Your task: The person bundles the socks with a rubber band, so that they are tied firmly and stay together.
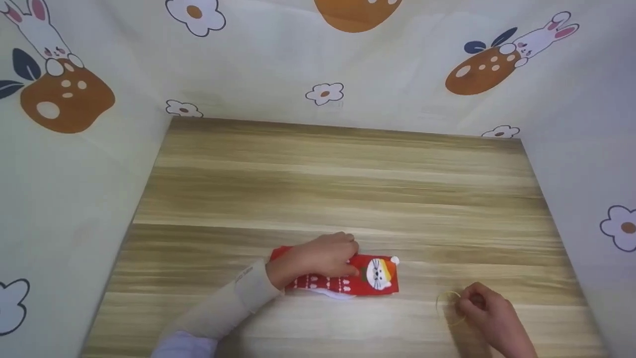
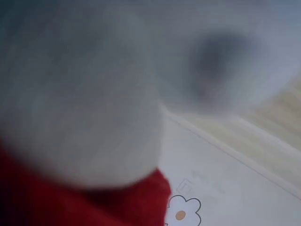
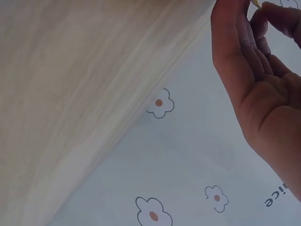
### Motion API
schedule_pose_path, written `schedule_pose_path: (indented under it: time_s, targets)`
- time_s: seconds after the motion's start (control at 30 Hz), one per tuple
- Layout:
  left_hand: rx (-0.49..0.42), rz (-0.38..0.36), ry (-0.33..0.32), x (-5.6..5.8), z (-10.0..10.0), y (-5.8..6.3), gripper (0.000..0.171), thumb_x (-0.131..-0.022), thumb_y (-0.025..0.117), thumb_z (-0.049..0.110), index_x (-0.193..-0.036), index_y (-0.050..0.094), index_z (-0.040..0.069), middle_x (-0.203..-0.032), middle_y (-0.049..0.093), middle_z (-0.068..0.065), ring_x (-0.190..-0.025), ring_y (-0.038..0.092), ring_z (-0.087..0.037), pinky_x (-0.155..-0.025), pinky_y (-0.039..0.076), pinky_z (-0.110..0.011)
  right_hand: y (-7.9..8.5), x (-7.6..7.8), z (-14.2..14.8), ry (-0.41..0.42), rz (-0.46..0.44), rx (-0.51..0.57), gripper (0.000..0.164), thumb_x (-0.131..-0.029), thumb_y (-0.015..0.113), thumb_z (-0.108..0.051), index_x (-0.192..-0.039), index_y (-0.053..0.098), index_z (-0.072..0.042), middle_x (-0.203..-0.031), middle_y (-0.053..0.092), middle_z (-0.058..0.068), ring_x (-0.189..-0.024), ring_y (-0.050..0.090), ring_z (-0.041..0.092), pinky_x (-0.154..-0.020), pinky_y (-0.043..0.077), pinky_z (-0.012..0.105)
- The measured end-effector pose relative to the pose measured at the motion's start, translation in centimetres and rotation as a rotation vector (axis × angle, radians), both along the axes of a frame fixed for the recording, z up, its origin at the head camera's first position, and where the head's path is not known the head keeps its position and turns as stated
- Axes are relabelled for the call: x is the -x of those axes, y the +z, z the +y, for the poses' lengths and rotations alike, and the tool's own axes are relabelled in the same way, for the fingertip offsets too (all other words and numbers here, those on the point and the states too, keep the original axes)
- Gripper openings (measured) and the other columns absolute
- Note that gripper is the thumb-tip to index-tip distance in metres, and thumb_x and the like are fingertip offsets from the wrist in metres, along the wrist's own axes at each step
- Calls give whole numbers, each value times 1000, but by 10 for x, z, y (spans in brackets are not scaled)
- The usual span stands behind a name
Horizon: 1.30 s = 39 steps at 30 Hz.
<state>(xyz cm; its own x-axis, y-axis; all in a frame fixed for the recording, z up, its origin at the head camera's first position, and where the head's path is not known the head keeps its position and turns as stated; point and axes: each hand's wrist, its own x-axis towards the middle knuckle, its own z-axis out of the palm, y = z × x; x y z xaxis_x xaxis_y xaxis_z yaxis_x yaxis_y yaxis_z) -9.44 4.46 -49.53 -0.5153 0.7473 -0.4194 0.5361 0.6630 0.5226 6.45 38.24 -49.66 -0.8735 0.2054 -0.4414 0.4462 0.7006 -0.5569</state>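
A folded red cloth piece (image 1: 365,288) with a white cat face in an orange hat and small white patterns lies on the wooden table; its exact kind is unclear. My left hand (image 1: 330,254) lies over its middle and grips it from above, fingers curled and partly hiding it. In the left wrist view, blurred pale shapes cover most of the picture, with red cloth (image 2: 136,202) below. To the right, my right hand (image 1: 489,311) pinches a thin yellow rubber band (image 1: 437,303) between thumb and forefinger, its loop hanging just above the table. The right wrist view shows those fingertips at its top edge.
The wood-grain table (image 1: 343,189) is enclosed at the back and sides by pale sheeting (image 1: 258,74) printed with rabbits, orange fruits and flowers. A beige band (image 1: 256,286) wraps the left wrist.
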Motion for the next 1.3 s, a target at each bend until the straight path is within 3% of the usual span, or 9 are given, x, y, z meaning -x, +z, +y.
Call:
schedule_pose_path:
  time_s: [0.3, 0.43, 0.53, 0.63, 0.8, 1.0, 1.13, 1.3]
  targets:
    - [1, -1, 9, 0, 6, -3, 42, -89, 78, 44, -117, 67, 15, -95, 63, 6, -88, 58, -6, -78, 51, -25, 11, 9, -10, -183, 110, 340, 19, -105, 60, -18, -105, 60, 1, -90, 75, 12, -88, 74, 23, -85, 60, 30]
    - [2, -17, 26, -2, 6, -2, 42, -88, 80, 43, -117, 66, 16, -96, 64, 7, -89, 60, -5, -79, 52, -25, 15, 15, -19, -264, 247, 562, 27, -104, 61, -18, -109, 58, 8, -89, 73, 9, -87, 74, 23, -86, 60, 33]
    - [6, -21, 30, -4, 7, -2, 41, -88, 80, 42, -117, 66, 16, -95, 64, 6, -88, 60, -5, -77, 53, -24, 15, 20, -23, -292, 369, 800, 19, -105, 58, -8, -111, 57, 10, -89, 71, 7, -84, 73, 20, -83, 62, 34]
    - [0, -12, 16, -6, 9, -2, 37, -89, 79, 39, -114, 65, 15, -92, 63, 5, -84, 59, -7, -73, 52, -24, 14, 23, -23, -281, 438, 1061, 16, -107, 49, -2, -115, 61, 5, -95, 71, 7, -85, 72, 19, -81, 61, 32]
    - [1, -8, 26, -8, 10, -1, 38, -89, 79, 39, -115, 65, 15, -92, 63, 5, -82, 59, -7, -71, 51, -25, 10, 27, -20, -231, 429, 1466, 35, -108, 31, 7, -125, 61, -1, -114, 73, 12, -94, 72, 23, -85, 60, 31]
    - [42, -21, 91, -10, 9, -2, 52, -85, 80, 48, -123, 63, 16, -95, 66, 3, -84, 63, -10, -73, 54, -28, 4, 29, -20, -195, 368, 1789, 45, -107, 18, 9, -124, 58, -3, -123, 67, 10, -100, 69, 21, -83, 58, 24]
    - [50, -38, 120, -10, 8, -1, 51, -86, 79, 51, -120, 64, 16, -92, 66, 3, -81, 63, -11, -73, 53, -29, 2, 30, -21, -119, 341, 1880, 47, -111, 17, -1, -122, 62, 1, -123, 70, 13, -100, 69, 20, -84, 57, 24]
    - [28, -101, 196, -9, 8, 2, 40, -88, 77, 51, -106, 68, 16, -81, 65, 5, -73, 62, -10, -71, 53, -28, 2, 32, -26, -78, 329, 1774, 52, -113, 20, -8, -115, 70, 2, -117, 75, 14, -106, 72, 21, -95, 57, 28]
